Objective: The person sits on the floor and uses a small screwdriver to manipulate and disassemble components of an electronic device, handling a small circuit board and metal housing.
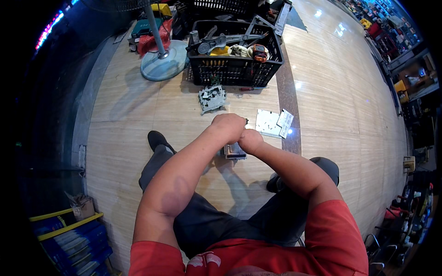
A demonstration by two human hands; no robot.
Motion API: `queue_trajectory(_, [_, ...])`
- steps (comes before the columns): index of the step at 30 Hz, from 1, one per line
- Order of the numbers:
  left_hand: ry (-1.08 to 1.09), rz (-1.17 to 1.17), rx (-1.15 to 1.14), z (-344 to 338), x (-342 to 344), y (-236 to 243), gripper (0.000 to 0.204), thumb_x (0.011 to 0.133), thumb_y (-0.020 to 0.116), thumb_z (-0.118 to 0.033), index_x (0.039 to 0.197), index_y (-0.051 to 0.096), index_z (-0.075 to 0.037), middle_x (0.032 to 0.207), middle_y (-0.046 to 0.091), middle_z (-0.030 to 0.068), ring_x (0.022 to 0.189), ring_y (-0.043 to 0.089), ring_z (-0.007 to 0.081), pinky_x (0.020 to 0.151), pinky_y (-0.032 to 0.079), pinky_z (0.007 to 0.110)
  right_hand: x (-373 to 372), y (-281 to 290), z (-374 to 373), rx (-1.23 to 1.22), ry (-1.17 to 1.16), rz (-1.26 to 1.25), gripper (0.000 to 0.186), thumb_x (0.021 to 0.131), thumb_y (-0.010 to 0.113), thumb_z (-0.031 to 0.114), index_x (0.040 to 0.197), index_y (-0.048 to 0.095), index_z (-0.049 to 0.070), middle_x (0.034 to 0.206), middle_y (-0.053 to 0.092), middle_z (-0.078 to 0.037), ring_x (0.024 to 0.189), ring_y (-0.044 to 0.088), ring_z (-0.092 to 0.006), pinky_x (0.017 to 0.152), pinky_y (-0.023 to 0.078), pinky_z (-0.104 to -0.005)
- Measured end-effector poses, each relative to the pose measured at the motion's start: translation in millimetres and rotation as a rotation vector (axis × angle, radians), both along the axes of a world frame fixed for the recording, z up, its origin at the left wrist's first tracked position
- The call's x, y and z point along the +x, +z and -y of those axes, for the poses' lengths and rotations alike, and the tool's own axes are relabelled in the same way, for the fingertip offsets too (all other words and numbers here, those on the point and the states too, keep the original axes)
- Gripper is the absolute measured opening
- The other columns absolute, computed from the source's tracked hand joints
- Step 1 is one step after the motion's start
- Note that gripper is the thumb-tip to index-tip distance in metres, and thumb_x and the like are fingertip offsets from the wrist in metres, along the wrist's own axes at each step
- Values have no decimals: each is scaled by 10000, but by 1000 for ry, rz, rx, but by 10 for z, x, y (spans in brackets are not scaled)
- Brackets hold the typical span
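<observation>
Grey grilled part (235,151) under both fists, left hand (229,127) clenched, right hand (251,140) clenched, forearms converging

I count my two bare hands (229,126) (251,139), one small grey gridded part (235,151), one black plastic crate (235,69), one grey metal mechanism (212,97), two white flat panels (268,123) (285,123), one red-handled screwdriver (252,88), and one round fan base (163,64).

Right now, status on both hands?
Left hand and right hand closed together on a small grey grilled part. Grey mechanism and black crate ahead, apart.
</observation>
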State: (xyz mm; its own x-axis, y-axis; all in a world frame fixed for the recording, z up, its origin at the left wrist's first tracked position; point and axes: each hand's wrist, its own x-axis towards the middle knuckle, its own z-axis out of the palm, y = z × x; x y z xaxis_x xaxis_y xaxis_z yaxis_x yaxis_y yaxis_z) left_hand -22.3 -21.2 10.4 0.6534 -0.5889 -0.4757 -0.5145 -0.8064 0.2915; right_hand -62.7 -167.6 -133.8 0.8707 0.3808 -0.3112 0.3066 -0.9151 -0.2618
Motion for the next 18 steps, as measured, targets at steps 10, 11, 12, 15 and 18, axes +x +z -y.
queue_trajectory(10, [0,5,-6,-1,5,-28,351,877,706,-312,1122,688,-62,1098,710,185,1039,681,352,866,550,460,-13,134,-5,-115,185,-69,275,936,453,207,1020,648,32,1095,665,-227,983,692,-337,839,564,-439])
queue_trajectory(11, [-3,16,-10,0,5,-32,341,879,698,-306,1117,690,-62,1091,712,184,1032,683,354,861,552,461,-18,175,-14,-115,185,-70,275,936,453,207,1020,648,32,1095,665,-227,983,692,-337,839,564,-439])
queue_trajectory(12, [-3,15,-10,-3,5,-35,341,879,698,-306,1117,690,-62,1091,712,184,1032,683,354,861,552,461,-21,211,-32,-136,209,-77,272,937,454,205,1028,644,33,1111,658,-227,998,688,-334,847,561,-437])
queue_trajectory(15, [-17,22,-9,15,8,-36,328,886,680,-297,1117,691,-64,1085,714,182,1024,685,357,853,554,461,-14,168,-17,-117,163,-93,270,938,453,204,1033,642,37,1118,657,-225,1003,687,-332,852,560,-436])
queue_trajectory(18, [-9,13,-7,9,6,-38,341,879,695,-307,1119,689,-65,1088,712,183,1032,682,356,858,552,461,-11,135,-27,-70,59,-95,271,941,450,206,1030,644,39,1099,668,-220,985,694,-333,842,562,-438])
